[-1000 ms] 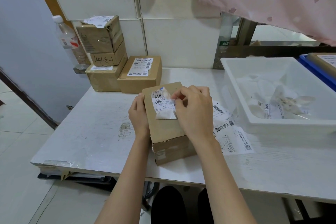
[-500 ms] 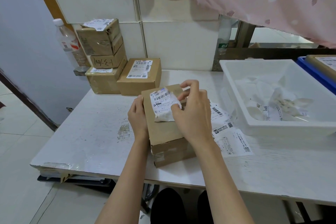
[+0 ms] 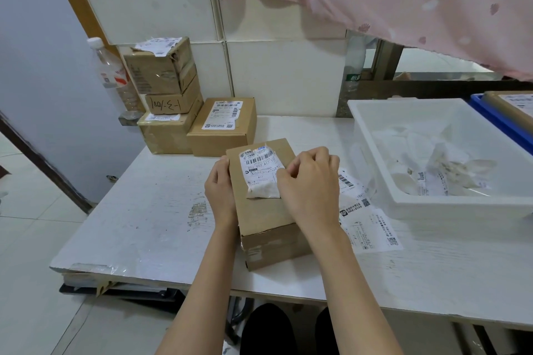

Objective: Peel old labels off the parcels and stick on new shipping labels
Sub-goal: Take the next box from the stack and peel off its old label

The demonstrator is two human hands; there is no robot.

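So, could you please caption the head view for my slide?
Left hand steadies a cardboard parcel while right hand picks at its old label.

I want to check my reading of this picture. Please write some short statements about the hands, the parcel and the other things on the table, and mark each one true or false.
1. The right hand pinches the right edge of the old label on the parcel. True.
2. The left hand lifts the parcel off the table. False: it rests against the parcel's left side, and the parcel sits on the table.
3. The white bin holds crumpled paper scraps. True.
4. The loose label sheets lie to the left of the parcel. False: they lie to its right.
5. Three boxes are stacked at the wall. True.
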